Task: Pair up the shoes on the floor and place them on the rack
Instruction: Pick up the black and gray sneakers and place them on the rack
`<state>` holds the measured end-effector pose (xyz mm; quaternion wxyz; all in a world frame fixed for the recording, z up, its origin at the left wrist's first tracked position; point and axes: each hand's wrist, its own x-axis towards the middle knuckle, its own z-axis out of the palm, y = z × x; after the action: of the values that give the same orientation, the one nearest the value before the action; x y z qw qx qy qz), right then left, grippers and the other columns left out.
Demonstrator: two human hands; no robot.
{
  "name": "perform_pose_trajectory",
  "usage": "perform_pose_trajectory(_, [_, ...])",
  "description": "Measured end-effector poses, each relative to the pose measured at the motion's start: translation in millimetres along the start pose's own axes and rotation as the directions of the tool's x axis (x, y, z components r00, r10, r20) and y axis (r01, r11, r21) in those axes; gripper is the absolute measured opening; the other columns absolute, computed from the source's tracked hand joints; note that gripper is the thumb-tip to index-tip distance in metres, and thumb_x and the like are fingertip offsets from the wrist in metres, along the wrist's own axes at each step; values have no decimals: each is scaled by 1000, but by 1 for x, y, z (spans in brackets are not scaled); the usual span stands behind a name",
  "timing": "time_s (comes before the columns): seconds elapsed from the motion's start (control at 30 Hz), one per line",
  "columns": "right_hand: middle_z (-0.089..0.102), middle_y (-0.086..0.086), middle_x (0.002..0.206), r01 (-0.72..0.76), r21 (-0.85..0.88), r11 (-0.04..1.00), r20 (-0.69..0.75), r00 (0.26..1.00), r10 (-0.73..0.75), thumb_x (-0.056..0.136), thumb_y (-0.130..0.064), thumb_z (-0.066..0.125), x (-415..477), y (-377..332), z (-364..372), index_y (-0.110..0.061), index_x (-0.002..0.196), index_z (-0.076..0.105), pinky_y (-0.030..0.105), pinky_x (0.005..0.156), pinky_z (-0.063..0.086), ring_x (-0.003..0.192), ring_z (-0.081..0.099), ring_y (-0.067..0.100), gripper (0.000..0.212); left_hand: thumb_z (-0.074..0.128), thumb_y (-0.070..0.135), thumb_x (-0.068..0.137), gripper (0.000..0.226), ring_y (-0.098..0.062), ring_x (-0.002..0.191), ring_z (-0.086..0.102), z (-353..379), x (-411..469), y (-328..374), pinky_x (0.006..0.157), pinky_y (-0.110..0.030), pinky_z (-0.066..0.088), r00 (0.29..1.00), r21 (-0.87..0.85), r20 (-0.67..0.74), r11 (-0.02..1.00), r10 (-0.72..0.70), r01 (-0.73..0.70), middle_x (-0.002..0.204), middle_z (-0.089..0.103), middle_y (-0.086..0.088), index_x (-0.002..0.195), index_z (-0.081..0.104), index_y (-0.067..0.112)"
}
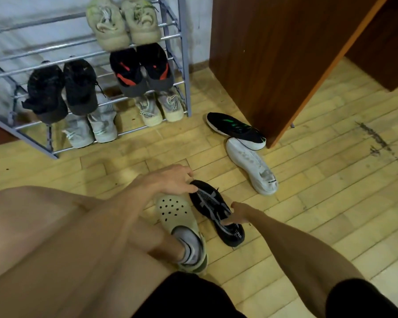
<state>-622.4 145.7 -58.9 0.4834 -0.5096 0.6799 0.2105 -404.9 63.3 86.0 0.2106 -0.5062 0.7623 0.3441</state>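
The black shoe (213,207) with grey lines lies in front of the rack (184,65), right next to the person's foot in a pale clog (177,216). The left hand (170,180) curls over its toe. The right hand (238,213) pinches it near the heel hole, so both hands hold this one shoe. A green-striped shoe (236,130) and a white shoe (252,165) (they touch each other) lie past the rack's front right corner, by the brown wood panel (274,53). Five pairs sit on the rack.

Left hand (170,180) and right hand (238,213) grip the black shoe (210,203).
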Motion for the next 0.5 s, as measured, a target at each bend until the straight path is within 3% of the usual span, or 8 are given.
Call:
perform_pose_trajectory(0.17, [44,13,135,-75,-107,991,-140,988,60,71,-25,80,22,-1,29,-4,138,36,33,84,51,117,55,30,83,55,51,87,57,-21,124,48,-1,7,-8,103,-39,42,999,16,32,1000,-19,18,137,49,-3,137,45,26])
perform_pose_trajectory(0.27, [51,15,131,-101,-3,995,-14,995,101,75,-16,78,29,-2,17,-2,135,45,33,87,56,113,60,28,70,58,50,86,70,-21,126,47,-3,9,-9,104,-39,42,1000,-28,18,999,-20,21,140,47,-3,144,34,23])
perform_pose_trajectory(0.37, [65,16,115,-115,90,989,151,983,101,77,-7,75,26,-3,2,3,124,59,35,70,62,101,67,29,51,61,50,84,80,-22,129,46,-5,8,-6,106,-40,40,1000,-75,14,997,-17,18,143,45,-3,149,24,22])
perform_pose_trajectory(0.43, [67,18,109,-88,89,992,148,986,74,77,-6,75,19,-5,-7,6,120,62,35,64,62,93,69,29,46,62,49,85,80,-22,129,46,-5,8,-3,106,-39,40,999,-87,21,996,-30,31,144,45,-3,150,24,21])
perform_pose_trajectory(0.5, [68,22,112,-52,119,991,130,991,37,77,-5,75,10,-10,-20,8,119,63,39,73,62,88,69,29,45,61,47,85,77,-22,123,49,-6,5,1,102,-38,43,999,-98,3,994,-49,49,138,49,-4,148,27,18])
